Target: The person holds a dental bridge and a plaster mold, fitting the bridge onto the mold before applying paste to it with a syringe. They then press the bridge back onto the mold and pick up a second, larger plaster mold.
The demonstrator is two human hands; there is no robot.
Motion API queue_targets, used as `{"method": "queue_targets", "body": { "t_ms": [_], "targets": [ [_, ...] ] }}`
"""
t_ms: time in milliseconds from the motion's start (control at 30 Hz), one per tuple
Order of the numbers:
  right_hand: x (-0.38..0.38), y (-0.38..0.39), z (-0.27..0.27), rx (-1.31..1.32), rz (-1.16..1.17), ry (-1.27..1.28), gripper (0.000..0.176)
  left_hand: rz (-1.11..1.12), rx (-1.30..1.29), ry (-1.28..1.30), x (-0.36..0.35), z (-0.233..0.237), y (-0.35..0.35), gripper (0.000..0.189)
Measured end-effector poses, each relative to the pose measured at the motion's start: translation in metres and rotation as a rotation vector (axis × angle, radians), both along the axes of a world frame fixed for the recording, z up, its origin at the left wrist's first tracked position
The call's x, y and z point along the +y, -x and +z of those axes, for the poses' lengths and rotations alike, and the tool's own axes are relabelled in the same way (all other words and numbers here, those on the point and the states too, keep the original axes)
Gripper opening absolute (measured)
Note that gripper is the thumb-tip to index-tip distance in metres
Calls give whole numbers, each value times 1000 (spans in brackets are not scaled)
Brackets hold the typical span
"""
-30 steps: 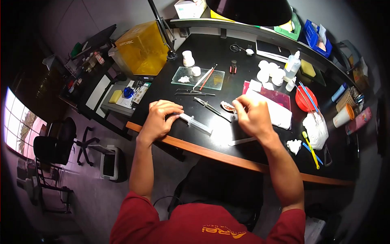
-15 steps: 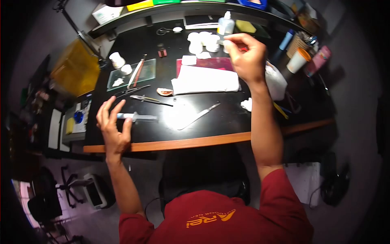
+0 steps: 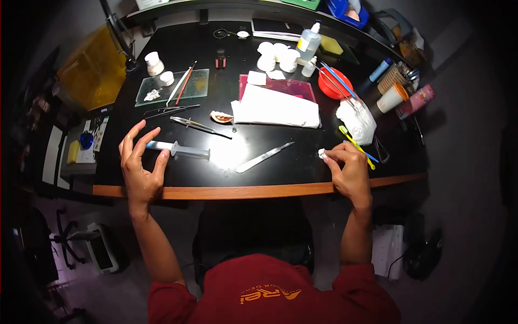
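My left hand (image 3: 141, 167) is at the table's left front, fingers spread and holding nothing. Beside its thumb and fingers lies a syringe (image 3: 189, 152) with blue contents toward its left end. A small white wad of cotton (image 3: 322, 154) is pinched between the thumb and fingers of my right hand (image 3: 350, 171), low over the table at the right front. A scalpel (image 3: 264, 157) rests between the two hands. Just beyond my right hand are a yellow toothbrush (image 3: 352, 141) and a white bundle (image 3: 357, 122).
Behind the syringe lie metal tweezers (image 3: 199, 127) and a small dental model (image 3: 221, 116). A folded white cloth (image 3: 278, 107) covers part of a red sheet. Farther back are cotton balls (image 3: 278, 54), a bottle (image 3: 308, 42), a red bowl (image 3: 329, 86) and a glass plate (image 3: 194, 83).
My right hand has come down from near the cotton balls to the right front, uncovering the red bowl, and now pinches white cotton. My left hand stays spread beside the syringe.
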State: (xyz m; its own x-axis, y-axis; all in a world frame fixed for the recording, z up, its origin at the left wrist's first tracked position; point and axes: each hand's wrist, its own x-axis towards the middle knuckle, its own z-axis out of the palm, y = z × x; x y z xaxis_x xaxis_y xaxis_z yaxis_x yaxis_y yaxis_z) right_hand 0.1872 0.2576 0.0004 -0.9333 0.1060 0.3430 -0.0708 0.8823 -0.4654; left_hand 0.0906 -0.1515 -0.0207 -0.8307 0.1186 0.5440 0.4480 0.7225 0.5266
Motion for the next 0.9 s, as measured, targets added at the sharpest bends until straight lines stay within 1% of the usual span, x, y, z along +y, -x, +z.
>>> {"method": "queue_targets", "body": {
  "t_ms": [33, 133, 167, 267, 300, 400, 433, 533, 567, 667, 800, 833, 900],
  "targets": [
    [-3, 4, 2, -5, 10, 21, 10, 2, 7, -26, -1, 0, -1, 39],
    [-19, 27, 1, 90, 52, 77, 11, -5, 21, -77, -4, -1, 1, 36],
    [-24, 36, 4, 96, 97, 56, 10, -7, 14, -81, -4, 0, 1, 35],
    [-35, 58, 2, -9, 178, 68, 9, -21, 28, -85, -4, 1, 0, 35],
    [-36, 64, -3, 0, 241, 1, 11, -26, 33, -88, -5, 1, 0, 35],
    [-36, 61, 4, -46, 259, -134, 15, -30, 48, -113, -7, 0, -2, 34],
    [-37, 60, 7, -67, 251, -145, 16, -35, 46, -122, -7, 0, -2, 34],
    [-39, 63, 17, -145, 249, -236, 13, -48, 49, -147, -8, 0, -1, 32],
    [-43, 66, 17, -101, 245, -232, 12, -51, 49, -156, -8, -1, 0, 32],
    [-81, 78, 24, 45, 350, -203, 12, -51, 55, -154, -9, -3, 1, 31],
    [-121, 107, 5, 112, 447, -168, 7, -44, 81, -146, -11, -5, 1, 30],
    [-127, 113, -1, 86, 445, -171, 7, -37, 88, -149, -10, -5, 1, 29],
    [-134, 115, -11, 108, 432, -236, 8, -42, 98, -162, -11, -7, 1, 29]
  ]
}}
